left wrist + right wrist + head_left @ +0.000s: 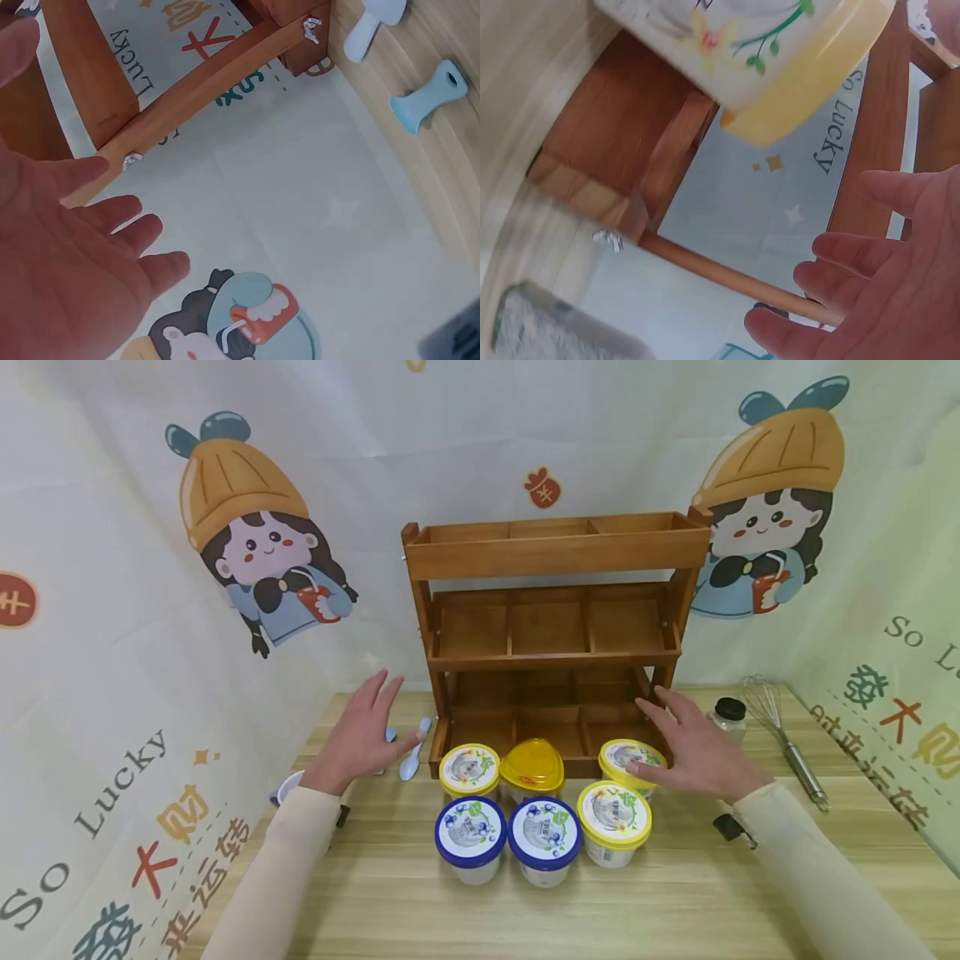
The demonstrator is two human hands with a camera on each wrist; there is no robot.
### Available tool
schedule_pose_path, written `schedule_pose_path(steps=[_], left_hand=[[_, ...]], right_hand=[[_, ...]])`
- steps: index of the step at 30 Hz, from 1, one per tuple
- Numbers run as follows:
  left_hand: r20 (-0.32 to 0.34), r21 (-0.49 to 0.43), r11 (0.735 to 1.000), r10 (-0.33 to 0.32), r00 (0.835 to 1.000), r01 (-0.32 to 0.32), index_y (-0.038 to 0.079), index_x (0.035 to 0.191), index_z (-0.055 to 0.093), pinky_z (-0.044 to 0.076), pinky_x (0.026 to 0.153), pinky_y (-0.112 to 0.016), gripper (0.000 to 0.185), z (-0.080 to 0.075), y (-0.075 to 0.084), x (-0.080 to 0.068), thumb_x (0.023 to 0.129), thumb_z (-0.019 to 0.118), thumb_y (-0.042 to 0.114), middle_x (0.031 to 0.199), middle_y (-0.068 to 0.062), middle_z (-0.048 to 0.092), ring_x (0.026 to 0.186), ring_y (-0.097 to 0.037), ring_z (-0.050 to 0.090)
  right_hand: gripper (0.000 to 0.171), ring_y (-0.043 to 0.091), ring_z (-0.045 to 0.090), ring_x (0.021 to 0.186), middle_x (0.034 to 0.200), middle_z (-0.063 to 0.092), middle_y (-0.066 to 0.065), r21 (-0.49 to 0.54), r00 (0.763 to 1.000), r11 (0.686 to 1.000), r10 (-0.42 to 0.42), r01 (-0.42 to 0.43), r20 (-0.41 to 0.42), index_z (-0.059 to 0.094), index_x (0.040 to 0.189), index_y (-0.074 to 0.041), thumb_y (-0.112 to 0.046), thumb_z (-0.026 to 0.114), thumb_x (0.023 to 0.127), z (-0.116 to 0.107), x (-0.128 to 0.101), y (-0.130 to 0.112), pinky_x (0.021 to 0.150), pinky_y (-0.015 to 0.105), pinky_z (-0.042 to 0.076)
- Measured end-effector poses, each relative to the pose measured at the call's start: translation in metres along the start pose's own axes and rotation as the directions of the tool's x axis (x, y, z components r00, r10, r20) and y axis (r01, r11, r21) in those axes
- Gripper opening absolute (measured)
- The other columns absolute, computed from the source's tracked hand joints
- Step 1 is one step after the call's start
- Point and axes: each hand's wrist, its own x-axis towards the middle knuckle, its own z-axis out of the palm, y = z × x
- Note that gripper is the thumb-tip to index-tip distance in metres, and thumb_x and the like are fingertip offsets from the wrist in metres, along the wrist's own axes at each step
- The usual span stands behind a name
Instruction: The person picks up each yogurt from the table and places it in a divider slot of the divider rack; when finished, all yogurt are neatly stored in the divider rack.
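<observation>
My left hand (362,732) hovers left of a brown wooden tiered rack (555,558), fingers spread and holding nothing. On the other side, my right hand (701,745) is raised with loose fingers, its thumb overlapping the lid edge of a yellow-lidded tub (626,755) in the head view. In the right wrist view that tub (780,67) appears large beside the fingers. In front of the rack stand another two tubs with yellow lids (469,766) (614,815), two blue-lidded tubs (471,832) (545,832) and a container with a domed yellow lid (532,766).
Light blue spoon-like utensils (415,750) lie left of the rack, near a white cup (288,787) partly hidden by my left sleeve. To the right are a black-capped jar (728,718) and a metal whisk (795,752). A printed cloth (480,435) hangs behind the wooden table (390,893).
</observation>
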Motion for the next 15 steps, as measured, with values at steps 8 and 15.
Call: schedule_pose_path(steps=[8, 15], left_hand=[[-0.042, -0.175, 0.984, -0.024, 0.999, 0.016, 0.007, 0.164, 0.031, 0.033, 0.126, -0.062, 0.088, 0.002, 0.003, 0.018, 0.098, 0.069, 0.051, 0.172, -0.020, 0.026, 0.157, -0.041, 0.029], [-0.075, -0.281, 0.960, -0.026, 0.997, 0.004, 0.005, 0.161, 0.035, 0.034, 0.127, -0.060, 0.074, 0.002, 0.006, 0.039, 0.104, 0.064, 0.041, 0.166, -0.020, 0.034, 0.153, -0.039, 0.037]], right_hand=[[0.102, 0.052, 0.032, 0.151, 0.170, 0.026, 0.026, 0.107, 1.000, 0.994, 0.011, -0.014, 0.025, 0.032, 0.165, -0.009, -0.072, 0.065, 0.092, 0.006, -0.004, -0.005, 0.113, 0.076, 0.041], [0.097, 0.052, 0.036, 0.150, 0.167, 0.033, 0.026, 0.165, 1.000, 0.986, -0.017, 0.014, 0.017, 0.034, 0.164, -0.008, -0.067, 0.067, 0.094, 0.013, -0.008, -0.002, 0.113, 0.075, 0.041]])
